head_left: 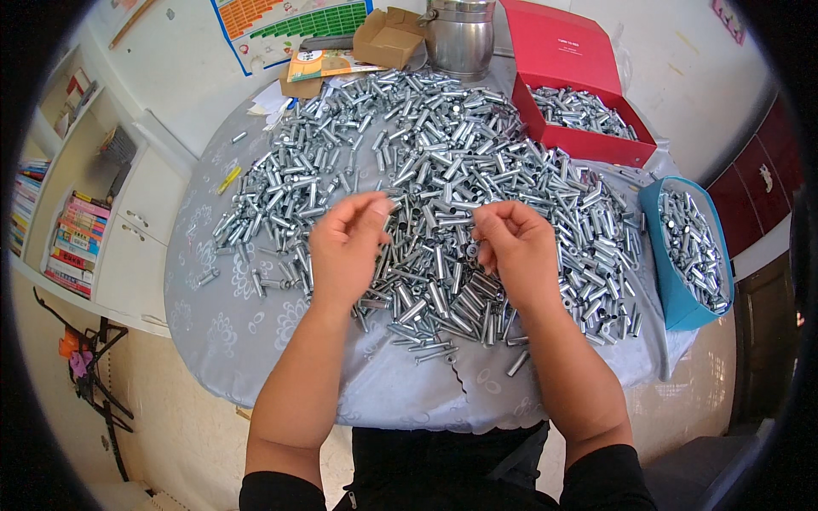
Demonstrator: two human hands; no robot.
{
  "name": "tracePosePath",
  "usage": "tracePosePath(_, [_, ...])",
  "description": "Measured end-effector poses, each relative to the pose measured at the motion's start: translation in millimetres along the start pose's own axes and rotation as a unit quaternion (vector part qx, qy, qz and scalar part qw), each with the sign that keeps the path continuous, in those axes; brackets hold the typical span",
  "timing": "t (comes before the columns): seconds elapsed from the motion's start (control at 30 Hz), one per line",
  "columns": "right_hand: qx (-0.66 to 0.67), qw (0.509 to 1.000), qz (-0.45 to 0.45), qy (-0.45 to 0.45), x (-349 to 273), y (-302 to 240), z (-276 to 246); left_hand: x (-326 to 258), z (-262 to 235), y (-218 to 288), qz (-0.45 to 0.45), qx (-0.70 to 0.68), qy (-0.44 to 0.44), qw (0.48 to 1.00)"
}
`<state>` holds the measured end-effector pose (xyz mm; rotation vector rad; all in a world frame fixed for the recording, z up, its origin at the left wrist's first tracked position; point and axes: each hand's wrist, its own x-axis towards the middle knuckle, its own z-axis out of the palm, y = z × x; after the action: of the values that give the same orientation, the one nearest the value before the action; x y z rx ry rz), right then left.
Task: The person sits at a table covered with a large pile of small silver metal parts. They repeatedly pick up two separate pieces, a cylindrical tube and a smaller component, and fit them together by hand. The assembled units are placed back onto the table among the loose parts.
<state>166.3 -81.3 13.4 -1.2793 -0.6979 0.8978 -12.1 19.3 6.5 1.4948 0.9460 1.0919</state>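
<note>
A large heap of shiny metal sleeves and bolts (443,153) covers much of the table under my hands. My right hand (518,251) is closed over the middle of the heap, thumb and forefinger pinched on a short metal sleeve (463,205) that points toward my left hand. Slightly blurred, my left hand (348,251) hovers over the heap's left part with its fingers curled and thumb against the forefinger. What it holds, if anything, I cannot make out. A gap separates the two hands.
A round table with a silvery cloth (230,341) carries everything. At the far right stands an open red box (588,149) of metal pieces; a blue bin (682,315) of them is at the right edge. Behind are a steel pot (460,43), a cardboard box (388,38) and a yellow cutter (229,180).
</note>
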Motion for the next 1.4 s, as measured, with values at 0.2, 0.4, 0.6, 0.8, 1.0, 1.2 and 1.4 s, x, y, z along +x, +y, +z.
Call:
tracePosePath(0.2, [0.133,0.977,-0.112,0.127,11,10,-6,15,-27,-9,0.067,0.212,0.078,0.972])
tracePosePath(0.4, [0.121,0.982,-0.119,0.089,5,7,1,11,-33,-12,0.180,0.488,0.009,0.854])
tracePosePath(0.6, [0.063,0.994,-0.079,0.052,4,11,0,13,-22,-20,0.212,0.502,-0.014,0.838])
tracePosePath(0.8, [0.046,0.994,-0.085,0.053,2,11,2,15,-23,-26,0.221,0.491,-0.027,0.842])
tracePosePath(1.0, [0.029,0.997,-0.058,0.027,0,6,2,8,-4,-11,0.043,0.023,-0.079,0.996])
tracePosePath(1.2, [-0.047,0.996,-0.016,-0.070,-7,1,7,-8,11,-5,0.007,-0.198,-0.167,0.966])
tracePosePath(1.4, [-0.042,0.996,0.005,-0.082,-7,0,6,-12,16,-5,-0.008,-0.183,-0.187,0.965])
